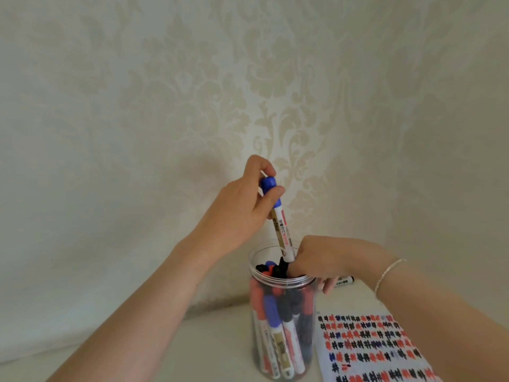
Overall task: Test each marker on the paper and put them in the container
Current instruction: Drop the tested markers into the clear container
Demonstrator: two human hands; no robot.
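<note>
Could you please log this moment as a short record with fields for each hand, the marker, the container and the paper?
left hand: grips the capped end of the blue marker
marker: tilted, lower end entering the container mouth
right hand: at the container rim, fingers curled over it
container: clear, upright, packed with red, blue and black markers
paper: right of the container, covered with ink marks

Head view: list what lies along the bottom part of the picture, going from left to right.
left forearm → clear container packed with markers → paper covered in test marks → right forearm with a bracelet.
</note>
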